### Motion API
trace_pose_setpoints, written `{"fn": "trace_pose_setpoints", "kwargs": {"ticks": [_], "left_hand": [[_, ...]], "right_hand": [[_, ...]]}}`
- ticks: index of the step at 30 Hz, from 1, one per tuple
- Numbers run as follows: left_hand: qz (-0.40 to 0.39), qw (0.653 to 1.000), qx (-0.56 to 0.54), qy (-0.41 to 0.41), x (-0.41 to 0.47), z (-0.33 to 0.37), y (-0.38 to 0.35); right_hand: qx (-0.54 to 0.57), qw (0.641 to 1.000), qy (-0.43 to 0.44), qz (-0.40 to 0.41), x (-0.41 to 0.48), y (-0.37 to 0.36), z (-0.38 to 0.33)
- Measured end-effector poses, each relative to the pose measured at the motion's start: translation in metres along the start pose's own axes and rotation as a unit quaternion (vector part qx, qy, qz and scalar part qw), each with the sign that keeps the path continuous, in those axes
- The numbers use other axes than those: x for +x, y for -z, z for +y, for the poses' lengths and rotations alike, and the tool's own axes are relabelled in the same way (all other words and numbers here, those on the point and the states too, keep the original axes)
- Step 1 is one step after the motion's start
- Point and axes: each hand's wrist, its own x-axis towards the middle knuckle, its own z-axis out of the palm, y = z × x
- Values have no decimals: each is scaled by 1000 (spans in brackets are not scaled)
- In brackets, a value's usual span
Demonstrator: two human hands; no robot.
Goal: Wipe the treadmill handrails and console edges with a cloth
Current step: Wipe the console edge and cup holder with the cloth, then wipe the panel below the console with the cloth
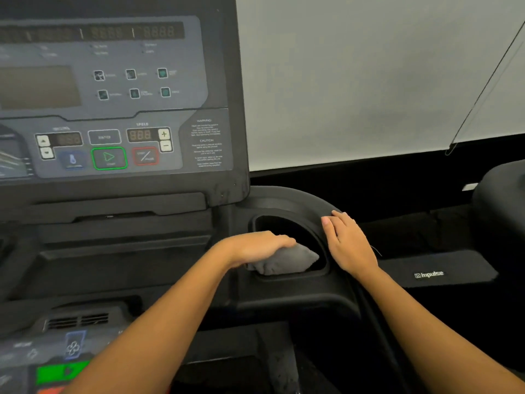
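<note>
At right cup holder beside console, my left hand lies palm down over bunched grey cloth, fingers curled round its top, pressing it against holder's front-left edge. Cloth sits partly inside holder, partly on its rim. My right hand rests flat on curved rail at holder's right side, fingers straight, close together, holding nothing. Hands near, not touching. Green-outlined start button low on console. Neighbouring machine with "impulse" logo at right.
</note>
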Motion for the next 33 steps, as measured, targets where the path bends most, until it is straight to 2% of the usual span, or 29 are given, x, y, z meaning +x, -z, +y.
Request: {"fn": "trace_pose_setpoints", "kwargs": {"ticks": [2, 5, 9, 13, 15, 17, 20, 22, 24, 26, 29, 30, 33], "left_hand": [[39, 994, -99, -25, -17, -3, 0], [89, 964, -242, -63, -32, -13, -12], [146, 867, -467, -97, -50, -20, -26], [161, 796, -565, -146, -70, -29, -27], [164, 781, -582, -157, -80, -34, -28], [162, 785, -575, -163, -90, -41, -30], [191, 850, -469, -146, -105, -59, -33], [255, 879, -383, -126, -117, -75, -30], [341, 868, -340, -119, -131, -95, -22], [428, 840, -309, -122, -149, -122, -7], [532, 808, -237, -88, -173, -168, 18], [550, 805, -213, -70, -179, -183, 24], [575, 801, -165, -18, -187, -211, 37]], "right_hand": [[16, 1000, 3, 8, 2, 0, 2], [74, 996, 33, 44, -2, 0, -9], [171, 979, 103, 50, -25, -5, -53], [272, 939, 206, -51, -58, -14, -103], [291, 921, 232, -116, -72, -23, -120], [291, 914, 246, -139, -79, -33, -128], [285, 916, 242, -144, -81, -43, -131], [260, 923, 234, -159, -79, -51, -133], [206, 932, 233, -187, -76, -61, -138], [76, 930, 271, -234, -76, -76, -149], [-161, 884, 351, -262, -76, -103, -170], [-192, 875, 353, -269, -74, -109, -179], [-196, 863, 338, -321, -61, -121, -201]]}}
